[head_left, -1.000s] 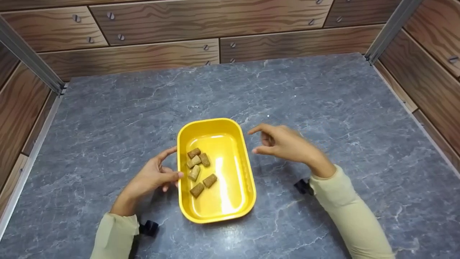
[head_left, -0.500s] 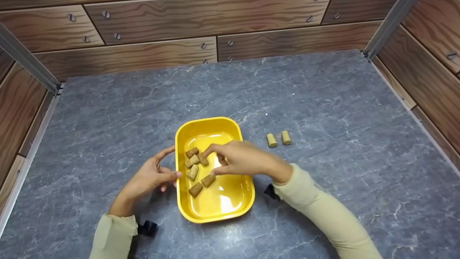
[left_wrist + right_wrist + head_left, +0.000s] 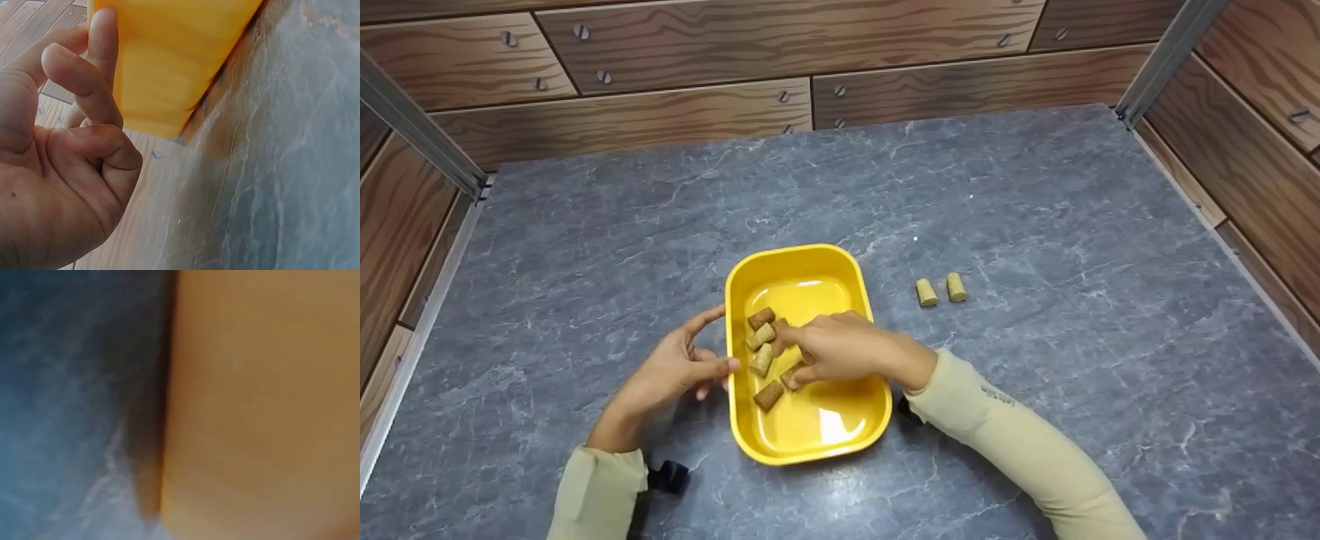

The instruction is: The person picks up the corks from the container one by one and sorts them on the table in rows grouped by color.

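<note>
A yellow tray [image 3: 810, 446] with tall walls and rounded corners stands on the grey marbled table. Several brown and tan corks [image 3: 769, 396] lie along its left half. My left hand [image 3: 679, 367] grips the left wall, thumb at the rim and fingers along the outside; the left wrist view shows fingertips against the yellow wall. Inside the tray, my right hand [image 3: 844, 349] reaches down over the corks, thumb touching one brown cork and index finger lowered beside it, a gap visible between them. The right wrist view is blurred and shows mainly the tray's outer wall [image 3: 259, 405].
Two light tan corks, one nearer [image 3: 926, 292] and one farther right [image 3: 956, 286], stand or lie right of the tray; which, I cannot tell. Wood-patterned panels [image 3: 660, 45] border the table [image 3: 607, 225] at the back and sides.
My right hand has moved left from beside the tray into it and down to the corks. Two tan corks, earlier hidden by that hand, now show. My left hand keeps its hold.
</note>
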A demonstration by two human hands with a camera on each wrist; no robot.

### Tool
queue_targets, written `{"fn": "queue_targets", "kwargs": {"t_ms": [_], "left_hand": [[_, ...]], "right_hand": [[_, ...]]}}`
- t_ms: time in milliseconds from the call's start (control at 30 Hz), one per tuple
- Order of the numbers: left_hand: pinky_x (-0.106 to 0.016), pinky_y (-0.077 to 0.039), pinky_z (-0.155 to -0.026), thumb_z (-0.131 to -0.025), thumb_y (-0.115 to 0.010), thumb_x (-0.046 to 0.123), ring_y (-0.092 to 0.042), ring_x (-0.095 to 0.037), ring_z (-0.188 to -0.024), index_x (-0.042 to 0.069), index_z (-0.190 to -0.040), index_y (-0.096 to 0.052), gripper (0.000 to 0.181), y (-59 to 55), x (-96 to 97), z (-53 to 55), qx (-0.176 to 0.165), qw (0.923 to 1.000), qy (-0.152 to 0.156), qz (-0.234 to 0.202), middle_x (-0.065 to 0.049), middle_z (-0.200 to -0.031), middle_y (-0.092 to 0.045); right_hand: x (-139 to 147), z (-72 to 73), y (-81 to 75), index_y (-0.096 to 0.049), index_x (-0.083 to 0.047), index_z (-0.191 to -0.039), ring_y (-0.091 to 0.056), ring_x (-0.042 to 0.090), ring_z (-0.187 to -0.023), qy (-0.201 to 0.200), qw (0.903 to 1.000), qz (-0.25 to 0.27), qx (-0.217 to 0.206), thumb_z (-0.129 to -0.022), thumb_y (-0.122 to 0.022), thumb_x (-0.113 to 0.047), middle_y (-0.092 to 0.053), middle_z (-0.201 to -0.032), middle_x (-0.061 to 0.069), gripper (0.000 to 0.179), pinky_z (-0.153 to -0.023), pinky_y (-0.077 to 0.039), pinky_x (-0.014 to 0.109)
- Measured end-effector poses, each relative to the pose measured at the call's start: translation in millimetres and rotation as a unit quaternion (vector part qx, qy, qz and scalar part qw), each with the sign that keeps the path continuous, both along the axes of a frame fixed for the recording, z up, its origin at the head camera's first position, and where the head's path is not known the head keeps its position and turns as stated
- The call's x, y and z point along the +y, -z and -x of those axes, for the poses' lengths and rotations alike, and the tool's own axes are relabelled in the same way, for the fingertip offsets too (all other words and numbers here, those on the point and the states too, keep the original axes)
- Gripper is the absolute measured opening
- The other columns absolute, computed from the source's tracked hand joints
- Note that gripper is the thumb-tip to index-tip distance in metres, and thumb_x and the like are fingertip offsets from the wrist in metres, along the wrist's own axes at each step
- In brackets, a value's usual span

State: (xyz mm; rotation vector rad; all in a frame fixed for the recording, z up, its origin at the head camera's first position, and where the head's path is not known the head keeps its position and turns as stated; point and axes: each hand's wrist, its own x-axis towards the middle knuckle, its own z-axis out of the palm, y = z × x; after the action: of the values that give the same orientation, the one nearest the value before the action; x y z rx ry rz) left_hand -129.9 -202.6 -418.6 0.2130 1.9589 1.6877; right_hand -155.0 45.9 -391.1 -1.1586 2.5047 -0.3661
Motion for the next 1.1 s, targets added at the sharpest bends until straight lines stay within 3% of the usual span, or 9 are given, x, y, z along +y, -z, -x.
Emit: {"fn": "queue_targets", "kwargs": {"t_ms": [233,500,800,1100], "left_hand": [[-0.020,-0.043,-0.043,-0.081,-0.068,0.009,-0.049,-0.008,-0.041,0.008,-0.148,-0.011,0.087,-0.3,0.1,0.2,0.000,1.0000,0.001,-0.001,0.001,-0.062,-0.067],[-0.019,-0.043,-0.043,-0.081,-0.067,0.005,-0.050,-0.007,-0.042,0.009,-0.147,-0.012,0.086,0.0,0.4,-1.3,-0.009,0.9998,-0.008,-0.015,0.001,-0.062,-0.068],[-0.019,-0.043,-0.043,-0.081,-0.068,0.007,-0.051,-0.007,-0.043,0.009,-0.147,-0.012,0.087,-0.1,1.2,-1.6,-0.008,0.9998,-0.007,-0.015,0.002,-0.063,-0.068],[-0.020,-0.043,-0.044,-0.082,-0.069,0.012,-0.050,-0.007,-0.042,0.008,-0.148,-0.011,0.088,-0.1,-1.0,0.7,0.002,0.9999,0.010,-0.004,0.003,-0.064,-0.068]], "right_hand": [[-2,-1.7,5.4,-0.060,-0.032,-0.110,-0.054,0.008,-0.067,-0.012,0.9992,-0.037,0.014,-0.081,-0.067,-0.043,-0.057,-0.065,-0.010,0.032,-0.061,-0.043,0.029],[-3,-2.4,9.7,-0.062,-0.034,-0.100,-0.059,0.010,-0.073,-0.017,0.9979,-0.052,0.034,-0.080,-0.067,-0.044,-0.065,-0.081,-0.010,0.023,-0.060,-0.043,0.031],[-2,-2.4,11.6,-0.063,-0.033,-0.095,-0.055,0.009,-0.067,-0.026,0.9978,-0.049,0.037,-0.082,-0.064,-0.047,-0.061,-0.073,-0.011,0.020,-0.058,-0.041,0.029],[-2,-1.8,9.5,-0.062,-0.034,-0.096,-0.054,0.011,-0.067,-0.042,0.9965,-0.062,0.038,-0.083,-0.063,-0.044,-0.062,-0.076,-0.008,0.017,-0.056,-0.040,0.029]]}}
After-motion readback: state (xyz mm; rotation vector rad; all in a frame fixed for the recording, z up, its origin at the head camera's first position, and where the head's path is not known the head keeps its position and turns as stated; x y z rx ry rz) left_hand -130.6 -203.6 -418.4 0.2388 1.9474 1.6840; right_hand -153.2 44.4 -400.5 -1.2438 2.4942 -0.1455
